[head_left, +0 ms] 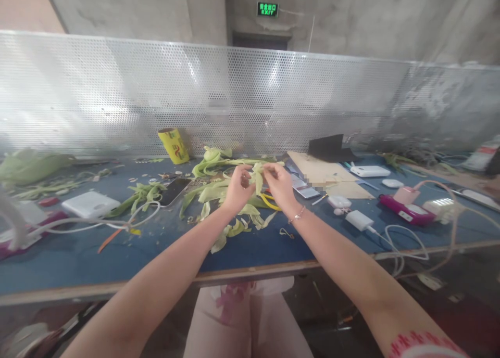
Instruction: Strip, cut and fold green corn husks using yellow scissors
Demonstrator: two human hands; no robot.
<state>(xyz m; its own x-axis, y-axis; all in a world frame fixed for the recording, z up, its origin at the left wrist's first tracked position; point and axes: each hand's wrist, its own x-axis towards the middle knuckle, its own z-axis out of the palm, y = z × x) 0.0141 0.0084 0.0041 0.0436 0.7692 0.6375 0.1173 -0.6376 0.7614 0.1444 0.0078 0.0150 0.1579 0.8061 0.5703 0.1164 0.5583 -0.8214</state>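
Note:
Over the middle of the blue table, my left hand (238, 190) and my right hand (281, 187) meet at a pale green leafy piece (258, 176). Fingers of both hands are closed on it from either side; its lower part hangs between them. Below and around lie loose pale green leaves (213, 191), some long and strap-like, and more leaf strips (213, 163) are heaped behind. Close under my right hand is a curved yellow handle (269, 202); the rest of that tool is hidden. A bracelet circles my right wrist.
Left of the leaves lie a phone (174, 192), a white power bank (90, 204) and cables. A yellow cardboard tube (174, 145) stands by the perforated metal screen (250, 98). On the right are brown card sheets (322, 168), a charger (359, 220) and a purple power strip (406, 209).

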